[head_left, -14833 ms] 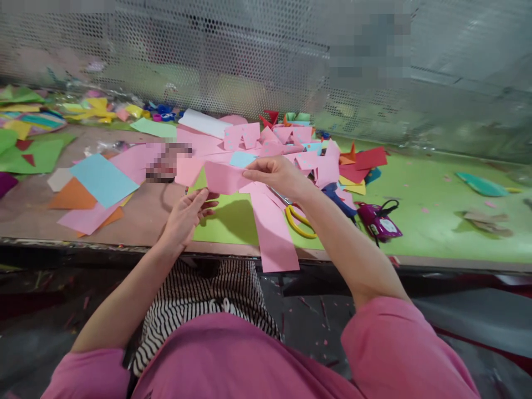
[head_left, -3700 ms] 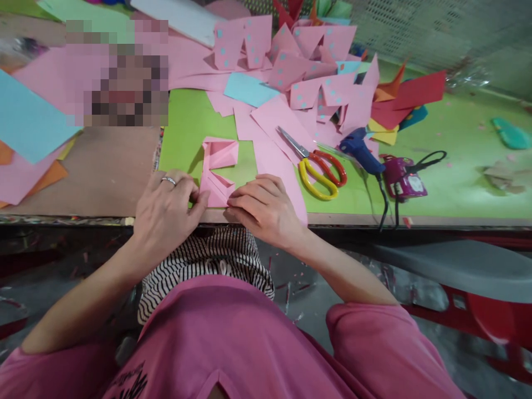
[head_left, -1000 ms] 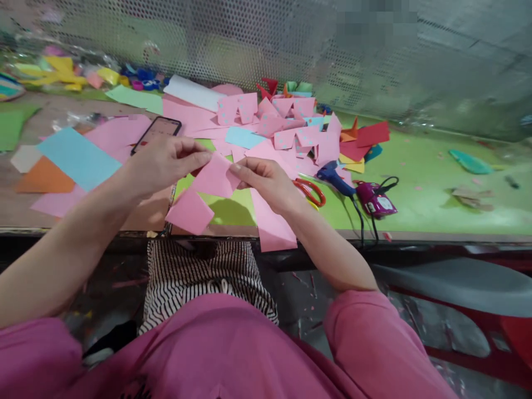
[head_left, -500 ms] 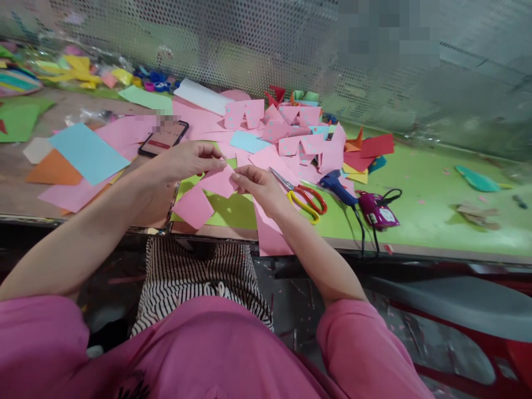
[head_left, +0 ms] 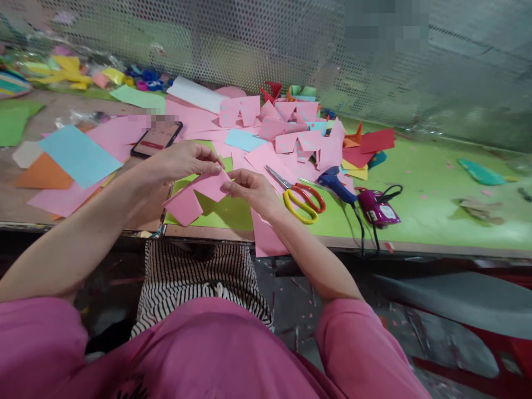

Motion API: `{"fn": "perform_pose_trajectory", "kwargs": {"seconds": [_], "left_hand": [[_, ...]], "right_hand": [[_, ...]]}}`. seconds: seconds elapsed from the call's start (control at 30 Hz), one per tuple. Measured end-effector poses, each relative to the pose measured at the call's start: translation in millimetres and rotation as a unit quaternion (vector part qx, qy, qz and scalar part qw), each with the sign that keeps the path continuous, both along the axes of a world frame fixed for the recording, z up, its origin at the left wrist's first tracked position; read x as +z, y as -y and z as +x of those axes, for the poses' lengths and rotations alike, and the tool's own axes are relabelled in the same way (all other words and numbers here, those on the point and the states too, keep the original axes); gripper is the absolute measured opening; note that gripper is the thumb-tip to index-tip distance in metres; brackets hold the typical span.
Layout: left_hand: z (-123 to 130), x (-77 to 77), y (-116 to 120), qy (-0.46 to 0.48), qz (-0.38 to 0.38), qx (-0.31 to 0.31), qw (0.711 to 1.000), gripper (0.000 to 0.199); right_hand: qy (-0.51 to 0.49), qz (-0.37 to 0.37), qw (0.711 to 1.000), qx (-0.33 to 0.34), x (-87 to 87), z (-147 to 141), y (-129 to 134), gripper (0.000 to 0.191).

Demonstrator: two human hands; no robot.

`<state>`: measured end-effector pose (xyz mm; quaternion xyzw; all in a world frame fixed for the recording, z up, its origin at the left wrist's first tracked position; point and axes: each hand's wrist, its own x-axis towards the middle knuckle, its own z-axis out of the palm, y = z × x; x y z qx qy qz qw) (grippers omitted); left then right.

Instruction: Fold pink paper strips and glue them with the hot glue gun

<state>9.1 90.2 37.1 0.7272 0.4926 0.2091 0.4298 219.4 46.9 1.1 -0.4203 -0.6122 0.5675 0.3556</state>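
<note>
Between my hands is a folded piece of pink paper (head_left: 211, 185), its two flaps spread over the green tabletop (head_left: 224, 213). My left hand (head_left: 193, 160) pinches its upper edge, with the thumb and fingers closed on it. At the right corner, my right hand (head_left: 251, 189) grips the same paper between thumb and fingertips. Scissors (head_left: 301, 198) with red and yellow handles lie just right of my right hand. Behind my hands stand several folded pink paper pieces (head_left: 240, 112) with small blue dots. A phone (head_left: 157, 138) rests beyond my left wrist.
A blue glue gun (head_left: 337, 184) and a purple pouch-like object (head_left: 376, 208) with black cords lie on the right. Coloured sheets, including a blue one (head_left: 81, 155), overlap on the left. A perforated metal panel (head_left: 249, 44) rises behind the table.
The pink paper in my hands has tilted, its left flap now standing more folded from the table. Both hands keep hold of it. The view has shifted slightly.
</note>
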Motion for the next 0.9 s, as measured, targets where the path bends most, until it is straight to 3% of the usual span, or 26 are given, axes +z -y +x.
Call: {"fn": "perform_pose_trajectory", "kwargs": {"seconds": [0.23,0.43,0.6,0.9], "left_hand": [[0.6,6.9,-0.8,-0.03,-0.045,-0.003,0.999,0.033],[-0.3,4.3,-5.5,-0.04,-0.023,-0.041,0.998,0.039],[-1.9,4.3,-7.5,-0.082,-0.008,-0.052,0.995,0.04],[0.6,2.4,-13.9,-0.115,-0.021,-0.081,0.99,0.04]], "right_hand": [[-0.005,-0.009,1.0,-0.011,-5.7,-0.5,-2.5,0.013],[-0.016,-0.025,0.999,-0.021,-13.0,2.8,-9.0,0.036],[0.062,0.045,0.997,-0.015,-8.1,6.9,-4.7,0.029],[0.1,0.006,0.995,-0.02,-0.9,5.2,-2.0,0.027]]}}
